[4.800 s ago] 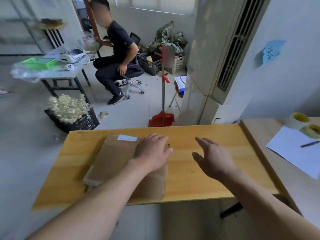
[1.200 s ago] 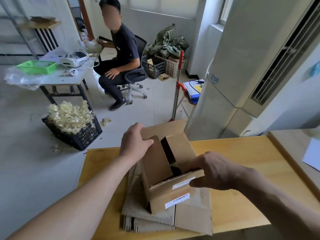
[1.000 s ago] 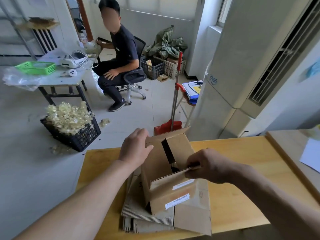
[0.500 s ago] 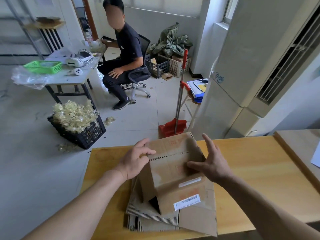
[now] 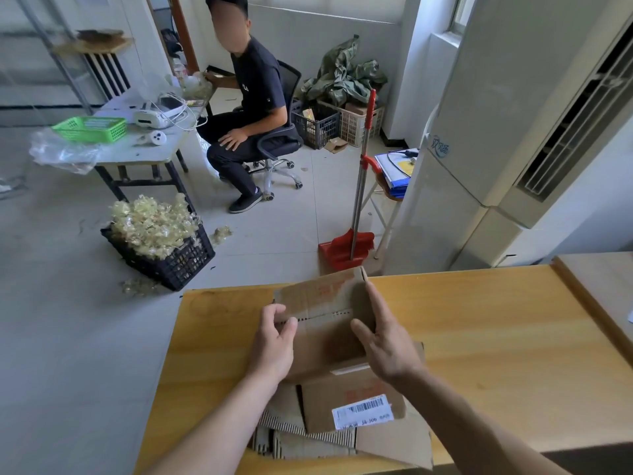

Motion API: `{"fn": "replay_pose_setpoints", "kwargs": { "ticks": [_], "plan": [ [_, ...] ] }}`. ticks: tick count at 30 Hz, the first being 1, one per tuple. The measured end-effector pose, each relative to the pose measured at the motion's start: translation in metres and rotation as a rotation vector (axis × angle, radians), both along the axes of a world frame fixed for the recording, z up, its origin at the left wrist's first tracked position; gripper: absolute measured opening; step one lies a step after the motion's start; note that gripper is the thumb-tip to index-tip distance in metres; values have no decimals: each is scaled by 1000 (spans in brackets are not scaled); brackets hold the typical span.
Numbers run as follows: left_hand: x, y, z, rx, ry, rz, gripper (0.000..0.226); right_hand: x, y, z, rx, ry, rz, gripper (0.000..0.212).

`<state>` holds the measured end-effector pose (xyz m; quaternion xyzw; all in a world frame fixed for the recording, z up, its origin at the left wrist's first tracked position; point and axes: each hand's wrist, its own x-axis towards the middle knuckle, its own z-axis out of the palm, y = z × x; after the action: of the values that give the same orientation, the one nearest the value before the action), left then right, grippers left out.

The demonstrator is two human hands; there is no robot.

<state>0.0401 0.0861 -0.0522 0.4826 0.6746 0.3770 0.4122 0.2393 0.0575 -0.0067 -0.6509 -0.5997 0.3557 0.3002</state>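
A brown cardboard box (image 5: 325, 323) with its flaps folded shut stands on a stack of flattened cardboard (image 5: 308, 437) on the wooden table (image 5: 496, 354). A white barcode label (image 5: 362, 411) sits on its near face. My left hand (image 5: 274, 341) grips the box's left edge with curled fingers and thumb. My right hand (image 5: 385, 344) presses flat against the box's right side, fingers straight and pointing away from me.
A person sits on an office chair (image 5: 277, 138) beyond the table. A black crate (image 5: 164, 248) of pale plastic pieces, a red dustpan with broom (image 5: 349, 241) and a tall air conditioner (image 5: 496, 132) stand on the floor ahead. A second table (image 5: 599, 279) adjoins at right.
The flat carton was stood up and opened, then its flaps were folded shut. My right hand went from pinching a flap to pressing flat on the box's side.
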Motion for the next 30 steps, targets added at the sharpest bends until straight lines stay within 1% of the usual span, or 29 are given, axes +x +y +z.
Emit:
{"fn": "replay_pose_setpoints", "kwargs": {
  "ticks": [2, 4, 8, 12, 14, 17, 20, 22, 26, 29, 30],
  "plan": [
    [3, 1, 5, -3, -9, 8, 33, 3, 0, 3, -5, 59, -30, 69],
    [8, 4, 20, 21, 20, -25, 40, 9, -2, 9, -6, 143, -67, 66],
    [35, 8, 71, 149, 118, -118, 41, 40, -6, 29, 105, 209, -171, 58],
    [91, 11, 123, 296, 187, -175, 37, 89, -12, 55, 233, 289, -326, 46],
    [130, 10, 145, 374, 196, -214, 36, 121, -19, 67, 304, 309, -429, 40],
    [200, 2, 165, 469, 195, -288, 35, 180, -43, 85, 400, 309, -562, 43],
    [281, -18, 176, 540, 173, -394, 35, 246, -84, 95, 454, 331, -687, 35],
    [336, -36, 176, 551, 154, -468, 34, 292, -116, 97, 470, 330, -759, 34],
    [443, -82, 169, 544, 90, -656, 37, 378, -185, 93, 482, 229, -955, 35],
    [507, -118, 160, 523, 65, -770, 37, 428, -235, 84, 477, 173, -1074, 41],
    [527, -128, 157, 519, 64, -806, 36, 441, -249, 81, 463, 182, -1105, 40]
  ]
}}
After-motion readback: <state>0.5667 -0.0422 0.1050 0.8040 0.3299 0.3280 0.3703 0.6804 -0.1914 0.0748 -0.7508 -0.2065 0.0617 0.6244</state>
